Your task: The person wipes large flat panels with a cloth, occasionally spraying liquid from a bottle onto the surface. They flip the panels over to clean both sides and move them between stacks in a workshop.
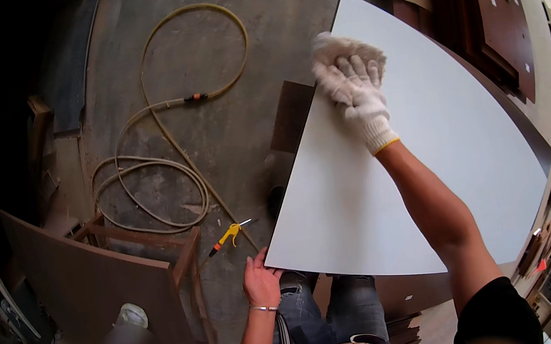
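A large white board (424, 147) lies before me, its long left edge slanting away from me. My right hand (362, 95), in a white knitted glove, presses a whitish cloth (342, 48) onto the board near its far left edge. The gloved fingers lie over the cloth, and part of it hangs past the edge. My bare left hand (262, 283) grips the board's near left corner; the fingers beneath are partly hidden. Just beyond that hand, a yellow air blow gun (231, 236) with a thin metal nozzle is near the hose.
A yellowish air hose (200, 177) loops over the concrete floor (225, 129) at left. Near left stands a brown panel (92, 253) with a wooden frame (187, 256) behind it. Dark brown panels (493, 12) are stacked far right. A brown board (291, 114) shows beneath the white one.
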Demonstrator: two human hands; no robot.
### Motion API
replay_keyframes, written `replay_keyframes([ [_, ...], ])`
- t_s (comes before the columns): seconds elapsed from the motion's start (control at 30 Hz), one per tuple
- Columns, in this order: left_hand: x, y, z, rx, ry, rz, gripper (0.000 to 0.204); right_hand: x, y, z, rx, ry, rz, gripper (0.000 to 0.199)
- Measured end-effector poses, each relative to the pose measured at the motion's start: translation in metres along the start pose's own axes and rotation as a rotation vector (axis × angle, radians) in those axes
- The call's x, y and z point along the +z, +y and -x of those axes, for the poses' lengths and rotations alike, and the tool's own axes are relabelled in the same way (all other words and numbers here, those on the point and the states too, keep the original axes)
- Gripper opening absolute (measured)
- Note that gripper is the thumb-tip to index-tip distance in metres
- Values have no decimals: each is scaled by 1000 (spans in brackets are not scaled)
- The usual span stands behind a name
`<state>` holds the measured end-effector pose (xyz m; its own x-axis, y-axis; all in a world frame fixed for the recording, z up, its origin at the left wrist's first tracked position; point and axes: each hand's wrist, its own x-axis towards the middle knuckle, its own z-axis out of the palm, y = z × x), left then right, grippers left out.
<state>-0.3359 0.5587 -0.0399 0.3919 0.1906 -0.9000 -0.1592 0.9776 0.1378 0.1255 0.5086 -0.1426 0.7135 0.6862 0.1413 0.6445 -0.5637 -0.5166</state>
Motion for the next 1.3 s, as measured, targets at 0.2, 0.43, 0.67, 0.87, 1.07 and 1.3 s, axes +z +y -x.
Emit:
replay_keyframes([
  [0.2, -19, 19, 16, 37, -82, 181, 72, -33, -271, 235, -469, -961, -424, 53],
  [0.43, -28, 19, 24, -61, -65, 227, 85, -54, -145, 104, -161, -355, 214, 62],
  [0.67, -28, 25, 16, -101, -138, 171, 93, -39, -251, 266, -495, -697, -294, 49],
  [0.87, -60, 47, 1, -17, -206, -400, 74, -150, -128, 385, -249, -663, -60, 43],
  [1.07, -44, 44, -14, 166, -139, -809, 42, -159, -93, 431, 311, -182, 242, 56],
  [1.3, -67, 81, -35, 112, -85, -973, 52, -1, -258, 387, 71, -318, -372, 61],
])
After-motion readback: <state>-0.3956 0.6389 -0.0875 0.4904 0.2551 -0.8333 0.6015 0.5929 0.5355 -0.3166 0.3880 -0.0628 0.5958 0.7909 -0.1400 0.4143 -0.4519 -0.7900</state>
